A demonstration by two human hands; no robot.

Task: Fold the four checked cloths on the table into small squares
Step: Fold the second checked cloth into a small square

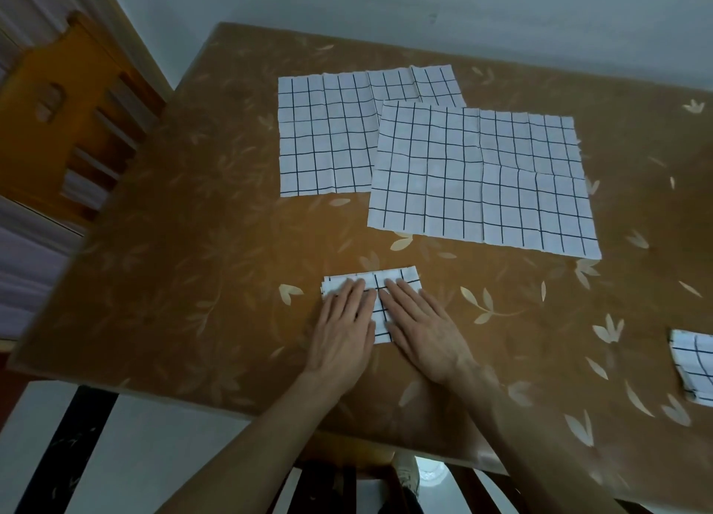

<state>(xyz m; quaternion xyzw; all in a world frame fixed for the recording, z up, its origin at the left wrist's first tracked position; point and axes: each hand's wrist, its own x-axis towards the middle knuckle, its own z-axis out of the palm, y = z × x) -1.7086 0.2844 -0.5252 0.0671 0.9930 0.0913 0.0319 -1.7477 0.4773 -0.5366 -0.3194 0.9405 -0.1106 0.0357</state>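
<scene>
Near table edge: folded cloth, white with dark grid lines, creased into a small thick block. Left hand and right hand both flat, fingers spread open, pressing it down. Two unfolded cloths beyond: left cloth partly under right cloth. Fourth cloth folded, at right edge.

The scene was dimly and evenly lit — no hard shadows were cast. A soft sheen was seen on the table cover. Straight edges were bowed by wide-angle distortion, and the forearms and frame corners were blurred — the centre stayed sharper.
</scene>
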